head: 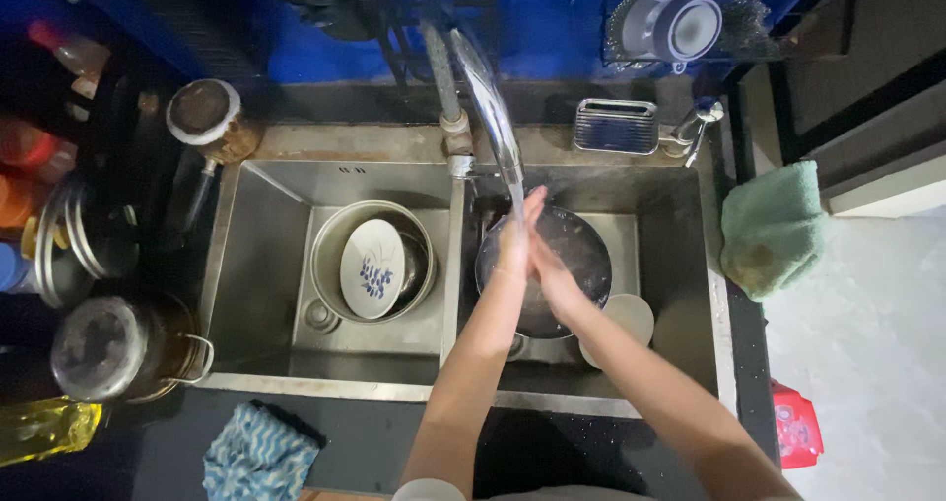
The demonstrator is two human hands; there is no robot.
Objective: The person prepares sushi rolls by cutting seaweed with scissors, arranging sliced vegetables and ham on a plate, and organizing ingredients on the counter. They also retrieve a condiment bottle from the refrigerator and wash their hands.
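Double-basin stainless steel sink (271, 265), seen from above. A curved chrome faucet spout (483, 97) runs a stream of water (512, 181) into the right basin.

Hands: the left hand (514, 240) and the right hand (552, 276) are pressed together, palm against palm, directly under the stream. Neither hand is clamped on any object. Both forearms reach in from the bottom edge of the view.

Directly below the hands, a round dark metal pan (581, 255) sits in the right basin. Whether the hands touch the pan cannot be told. A pale round dish (631, 316) lies just beside the pan, at its lower right edge.

Left basin: a round steel pot (330, 255) holds a white plate with a blue pattern (372, 267), tilted against the pot's inner wall.

Surroundings: a ridged metal soap holder (616, 127) stands on the back ledge of the sink. A green folded cloth (774, 227) lies on the counter to the right of the sink. A blue patterned rag (258, 454) lies on the front counter below the left basin. A lidded dark pot with a handle (123, 348) stands to the left of the sink, with a yellow bottle (44, 429) near it.
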